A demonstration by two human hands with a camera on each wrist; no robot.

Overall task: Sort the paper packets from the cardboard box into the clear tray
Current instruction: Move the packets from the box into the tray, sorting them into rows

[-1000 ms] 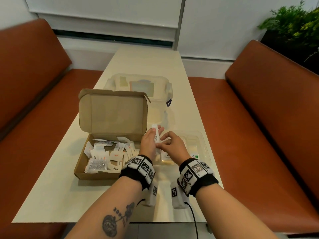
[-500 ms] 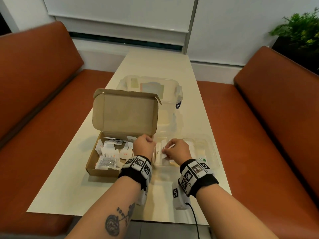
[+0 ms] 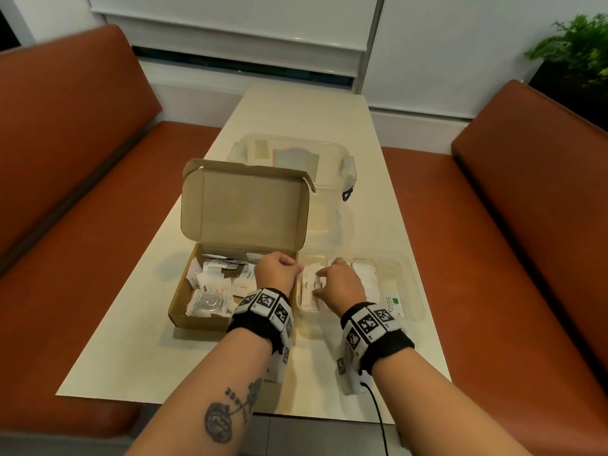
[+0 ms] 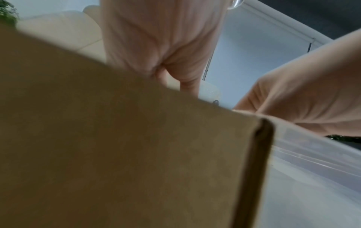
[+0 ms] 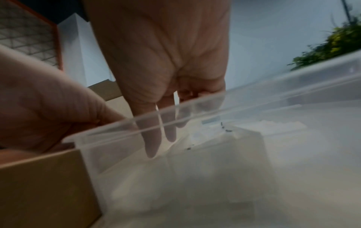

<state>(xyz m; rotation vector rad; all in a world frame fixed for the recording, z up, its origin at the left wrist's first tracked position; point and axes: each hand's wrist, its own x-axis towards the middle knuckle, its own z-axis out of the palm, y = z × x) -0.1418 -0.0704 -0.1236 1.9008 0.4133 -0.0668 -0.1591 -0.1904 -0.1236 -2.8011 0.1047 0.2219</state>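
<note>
An open cardboard box (image 3: pixel 197 319) sits left of centre on the table, with several white paper packets (image 3: pixel 214 281) lying loose inside. Touching its right side is the clear tray (image 3: pixel 415 291). Sugar packets (image 3: pixel 309 287) stand in its left compartments, and a Stevia packet (image 3: pixel 391 302) lies further right. My left hand (image 3: pixel 283 265) is at the box's right wall (image 4: pixel 117 154) with fingers bent down into the box, their tips hidden. My right hand (image 3: pixel 329 275) reaches into the tray. Its straight fingers (image 5: pixel 152 138) touch the white packets (image 5: pixel 215 154) behind the clear wall (image 5: pixel 273 86).
The box's lid (image 3: pixel 243 205) stands upright at the back. Behind it is a clear lidded container (image 3: pixel 296 153). Orange benches (image 3: pixel 65 159) run along both long sides of the cream table (image 3: pixel 131 340). A green plant (image 3: pixel 579 44) is at the far right.
My left hand, which held a packet up a second ago, has dropped to the box's right wall. My right hand has gone down into the tray's left compartments.
</note>
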